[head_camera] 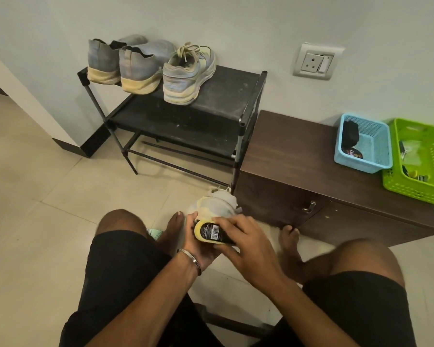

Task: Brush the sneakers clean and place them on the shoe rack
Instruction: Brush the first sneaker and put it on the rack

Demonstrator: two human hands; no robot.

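A pale grey and yellow sneaker [217,204] is held low between my knees, toe pointing away. My left hand [198,246] grips it from below at the heel. My right hand [246,244] is shut on a brush [211,231] with a black labelled back and yellow bristles, pressed against the sneaker's heel end. On the top shelf of the black shoe rack [226,96] stand a matching laced sneaker [188,76] and a pair of grey slip-on shoes [125,63], heels toward me.
A dark wooden cabinet [298,156] stands right of the rack, carrying a blue basket [363,144] and a green basket [419,161]. A wall socket [316,62] is above it. My bare feet rest on the tiled floor.
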